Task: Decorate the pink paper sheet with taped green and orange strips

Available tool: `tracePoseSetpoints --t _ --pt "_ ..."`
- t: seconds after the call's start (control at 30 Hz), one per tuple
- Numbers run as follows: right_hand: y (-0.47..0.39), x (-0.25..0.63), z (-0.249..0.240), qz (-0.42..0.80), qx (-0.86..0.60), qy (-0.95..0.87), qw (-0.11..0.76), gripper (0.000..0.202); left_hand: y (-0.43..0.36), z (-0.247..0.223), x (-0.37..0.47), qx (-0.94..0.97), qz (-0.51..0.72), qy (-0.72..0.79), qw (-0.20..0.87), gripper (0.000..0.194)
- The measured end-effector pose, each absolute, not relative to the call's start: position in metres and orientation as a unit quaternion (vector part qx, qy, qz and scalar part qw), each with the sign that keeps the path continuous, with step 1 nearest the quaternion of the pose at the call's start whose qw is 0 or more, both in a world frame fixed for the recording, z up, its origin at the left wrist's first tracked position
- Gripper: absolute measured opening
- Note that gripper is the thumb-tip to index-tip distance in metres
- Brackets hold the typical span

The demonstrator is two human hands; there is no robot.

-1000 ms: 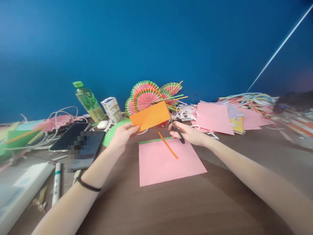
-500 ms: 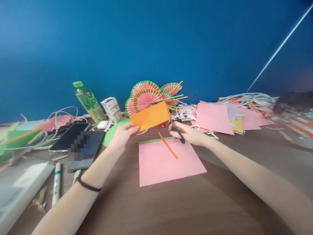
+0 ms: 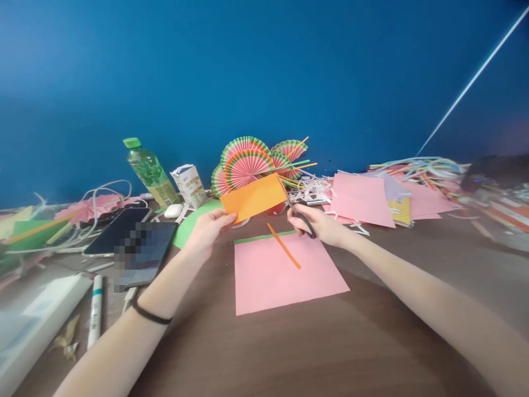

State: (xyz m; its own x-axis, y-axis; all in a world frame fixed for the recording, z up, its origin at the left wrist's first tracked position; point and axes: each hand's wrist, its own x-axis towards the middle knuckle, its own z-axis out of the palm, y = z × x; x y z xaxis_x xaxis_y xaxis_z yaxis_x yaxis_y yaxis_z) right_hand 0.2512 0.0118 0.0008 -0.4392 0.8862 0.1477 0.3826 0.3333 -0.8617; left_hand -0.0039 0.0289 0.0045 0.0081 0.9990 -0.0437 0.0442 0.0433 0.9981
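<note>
Scissors (image 3: pixel 306 222), gripped by the right hand (image 3: pixel 322 224), have shifted slightly rightward; left hand (image 3: pixel 210 227) pinches orange paper (image 3: pixel 254 198); marker (image 3: pixel 95 311) lettering illegible.

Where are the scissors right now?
In the head view, right of centre, the scissors are in the right hand, at the right edge of the orange paper.

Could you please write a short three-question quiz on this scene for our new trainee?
1. True or false: the left hand holds the scissors.
2. Multiple choice: what colour is the loose strip lying slantwise on the pink sheet? (a) blue (b) orange (c) white
3. Fill the gap: as pictured, the scissors are at the ____ edge of the orange sheet.

Key: 1 false, the right hand holds them; 2 b; 3 right.
</note>
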Motion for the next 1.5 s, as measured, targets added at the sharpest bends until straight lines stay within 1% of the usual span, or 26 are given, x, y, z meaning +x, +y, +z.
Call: tracePoseSetpoints --t 0.3,0.5,0.67,0.9,1.13,1.3,1.5 --pt "0.012 0.25 -0.001 0.396 -0.419 -0.744 0.337 0.018 0.03 0.003 -0.005 0.498 0.476 0.515 0.511 0.026" --pt "0.012 0.25 0.0 0.403 -0.417 -0.744 0.332 0.019 0.026 0.008 -0.003 0.493 0.475 0.523 0.509 0.022" --pt "0.012 0.25 -0.002 0.401 -0.423 -0.737 0.342 0.022 0.029 0.005 -0.004 0.492 0.474 0.511 0.522 0.026" --pt "0.012 0.249 -0.003 0.403 -0.423 -0.729 0.357 0.019 0.032 -0.001 -0.006 0.492 0.474 0.504 0.529 0.028" --pt "0.013 0.25 -0.005 0.38 -0.438 -0.735 0.352 0.02 0.034 -0.002 -0.007 0.489 0.477 0.498 0.533 0.033" --pt "0.014 0.25 -0.006 0.377 -0.439 -0.736 0.351 0.02 0.032 0.0 -0.005 0.475 0.471 0.485 0.563 0.03" --pt "0.013 0.249 -0.006 0.375 -0.44 -0.737 0.349 0.023 0.03 0.002 -0.004 0.494 0.459 0.491 0.552 0.032"
